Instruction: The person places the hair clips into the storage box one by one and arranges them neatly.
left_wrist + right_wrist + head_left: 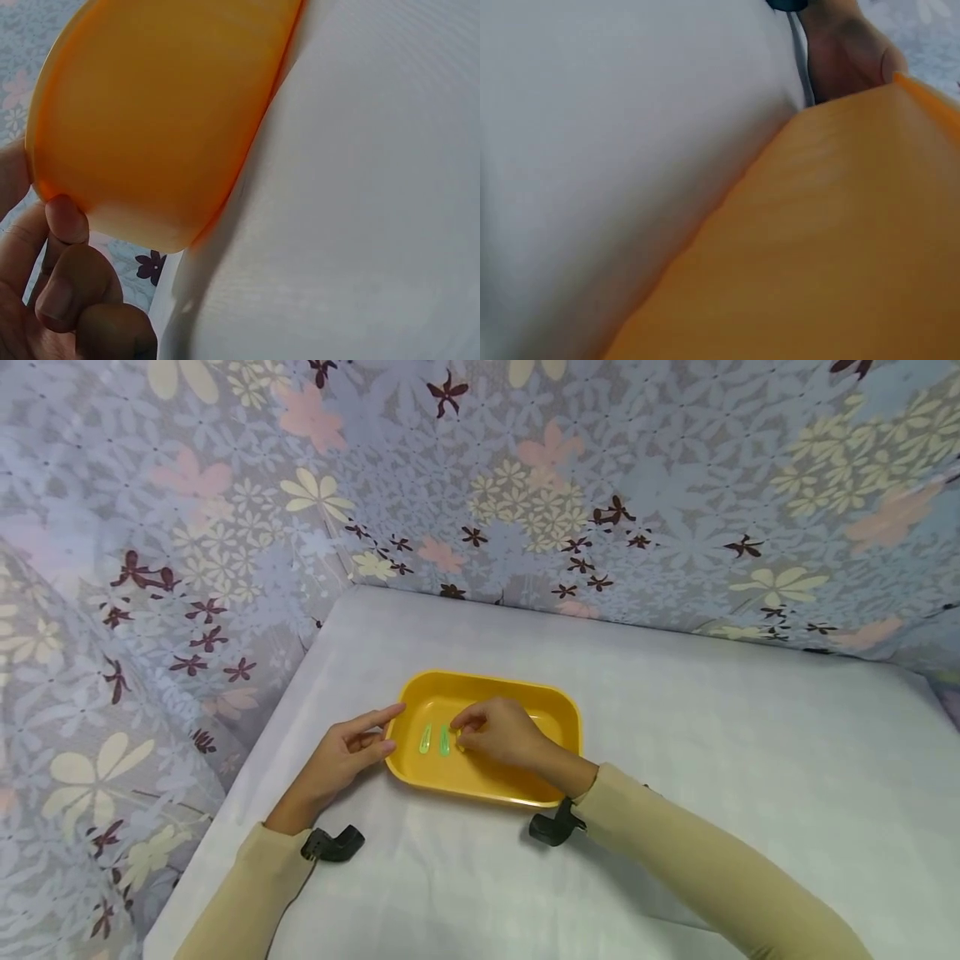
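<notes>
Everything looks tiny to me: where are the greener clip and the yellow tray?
Greener clip (445, 741): head view, middle of its body.
Yellow tray (457, 685): head view, inside of its far wall.

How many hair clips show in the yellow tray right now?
2 plainly: a yellow-green clip on the left in the head view, and a green clip beside it. The right hand pinches a yellow piece, perhaps a third, and may hide others.

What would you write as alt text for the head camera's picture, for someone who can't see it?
A person's right hand pinches a small yellow item inside a yellow tray, beside two greenish clips, while the left hand touches the tray's left end. The tray sits on white cloth before flowered fabric.
</notes>
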The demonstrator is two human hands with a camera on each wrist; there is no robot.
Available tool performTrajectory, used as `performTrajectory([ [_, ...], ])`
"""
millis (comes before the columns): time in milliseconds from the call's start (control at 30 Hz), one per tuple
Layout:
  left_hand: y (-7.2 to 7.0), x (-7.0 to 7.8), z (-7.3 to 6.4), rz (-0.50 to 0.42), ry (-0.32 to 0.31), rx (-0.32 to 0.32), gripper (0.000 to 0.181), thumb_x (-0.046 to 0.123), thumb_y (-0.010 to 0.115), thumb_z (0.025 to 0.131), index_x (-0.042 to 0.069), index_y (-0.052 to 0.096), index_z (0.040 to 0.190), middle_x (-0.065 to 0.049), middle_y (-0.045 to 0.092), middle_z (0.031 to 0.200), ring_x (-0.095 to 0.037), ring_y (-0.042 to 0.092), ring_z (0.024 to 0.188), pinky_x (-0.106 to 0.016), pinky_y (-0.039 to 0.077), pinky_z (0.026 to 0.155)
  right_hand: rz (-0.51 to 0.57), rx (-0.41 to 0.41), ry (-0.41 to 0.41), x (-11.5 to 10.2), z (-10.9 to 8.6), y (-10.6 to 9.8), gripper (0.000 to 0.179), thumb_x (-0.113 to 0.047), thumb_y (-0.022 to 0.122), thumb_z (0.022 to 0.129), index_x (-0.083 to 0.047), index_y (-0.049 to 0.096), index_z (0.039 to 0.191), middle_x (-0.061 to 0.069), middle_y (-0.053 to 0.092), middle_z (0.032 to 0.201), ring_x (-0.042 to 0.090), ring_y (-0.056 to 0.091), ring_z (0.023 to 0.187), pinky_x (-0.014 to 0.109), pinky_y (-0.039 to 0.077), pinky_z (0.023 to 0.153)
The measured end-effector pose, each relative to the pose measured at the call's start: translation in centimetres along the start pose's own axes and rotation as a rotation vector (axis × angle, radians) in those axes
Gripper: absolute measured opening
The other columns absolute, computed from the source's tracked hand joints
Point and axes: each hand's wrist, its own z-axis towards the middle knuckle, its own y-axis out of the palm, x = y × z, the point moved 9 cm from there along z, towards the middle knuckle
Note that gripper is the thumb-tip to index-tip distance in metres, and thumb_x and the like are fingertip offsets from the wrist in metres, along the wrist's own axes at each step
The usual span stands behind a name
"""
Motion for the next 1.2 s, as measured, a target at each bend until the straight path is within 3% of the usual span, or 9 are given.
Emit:
performTrajectory([
  [367,0.0,0.0,0.3,0.007,-0.012,0.016,0.052,0.000,0.066,0.098,-0.002,0.052,0.147,-0.009,0.050,0.101,-0.009,0.044,0.070,-0.020,0.041,0.061,-0.142,0.052,-0.048,0.2,-0.2,0.0,0.010,-0.006,0.077,0.087,-0.010,0.079,0.096,-0.005,0.062,0.074,0.014,0.054,0.070,0.027,0.046,0.068],
  [533,0.0,-0.1,0.2,0.011,-0.015,0.018,0.052,0.001,0.067,0.098,-0.001,0.052,0.147,-0.008,0.050,0.100,-0.009,0.043,0.069,-0.019,0.040,0.061,-0.097,0.108,-0.029,-0.1,-1.0,-0.9,0.011,-0.007,0.073,0.088,-0.011,0.079,0.096,-0.006,0.066,0.079,0.011,0.051,0.063,0.025,0.044,0.061],
  [667,0.1,-0.3,0.2,0.015,-0.017,0.021,0.052,0.001,0.067,0.098,-0.001,0.052,0.147,-0.009,0.051,0.103,-0.009,0.044,0.069,-0.020,0.041,0.061,-0.035,0.206,-0.055,-1.3,-2.6,-3.6,0.011,-0.010,0.073,0.092,-0.011,0.079,0.101,-0.005,0.070,0.087,0.012,0.042,0.052,0.024,0.035,0.050],
  [800,0.1,-0.4,0.1,0.008,-0.023,0.019,0.051,0.002,0.066,0.098,-0.001,0.052,0.148,-0.010,0.051,0.104,-0.009,0.045,0.070,-0.020,0.042,0.063,0.011,0.323,-0.156,-2.9,-5.6,-8.0,0.011,-0.015,0.077,0.093,-0.015,0.079,0.104,-0.006,0.070,0.089,0.017,0.044,0.051,0.026,0.033,0.045],
  [967,0.1,-0.5,0.0,0.015,-0.006,0.006,0.051,0.001,0.065,0.099,-0.002,0.051,0.148,-0.009,0.049,0.099,-0.009,0.043,0.069,-0.020,0.041,0.061,0.029,0.503,-0.233,-3.6,-11.5,-13.9,0.016,-0.010,0.078,0.092,-0.018,0.080,0.106,-0.006,0.068,0.092,0.015,0.040,0.048,0.026,0.032,0.043],
  [1100,-0.1,-0.3,0.0,0.011,0.008,0.007,0.051,-0.001,0.065,0.099,-0.004,0.051,0.147,-0.008,0.047,0.095,-0.010,0.040,0.066,-0.020,0.038,0.059,0.011,0.637,-0.204,-1.9,-16.4,-17.3,0.022,-0.002,0.077,0.091,-0.015,0.079,0.108,-0.004,0.067,0.095,0.011,0.036,0.046,0.027,0.030,0.042],
  [1200,-0.2,-0.3,0.1,0.010,0.006,0.007,0.051,0.000,0.065,0.099,-0.003,0.051,0.147,-0.008,0.047,0.095,-0.010,0.040,0.066,-0.019,0.038,0.059,-0.020,0.680,-0.106,1.4,-19.3,-18.3,0.021,-0.005,0.075,0.093,-0.015,0.078,0.110,-0.005,0.066,0.097,0.009,0.033,0.044,0.029,0.028,0.040],
])
